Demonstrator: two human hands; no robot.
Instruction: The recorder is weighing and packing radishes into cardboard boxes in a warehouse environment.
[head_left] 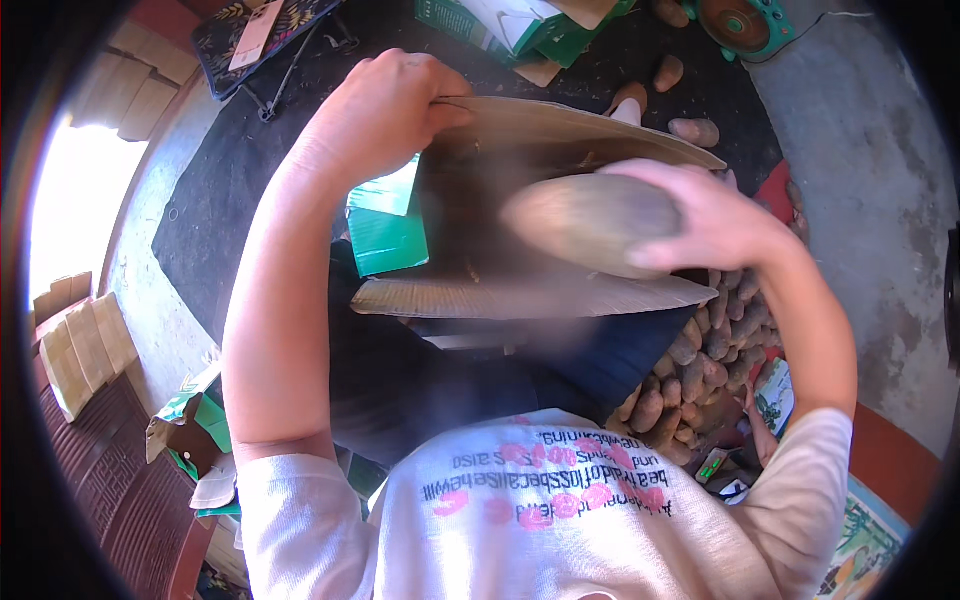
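Head view: left hand (pixel 385 110) fingers pinch the cardboard box (pixel 520 215) flap; right hand (pixel 705 220) fingers wrap a large potato (pixel 590 222).

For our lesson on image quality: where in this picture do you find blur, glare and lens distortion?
Head view: the right hand and the potato it holds are smeared by motion blur; the left hand, gripping the flap of the cardboard box, is sharper. Sunlight burns out the left edge, and the fisheye lens bends lines toward a dark round rim.
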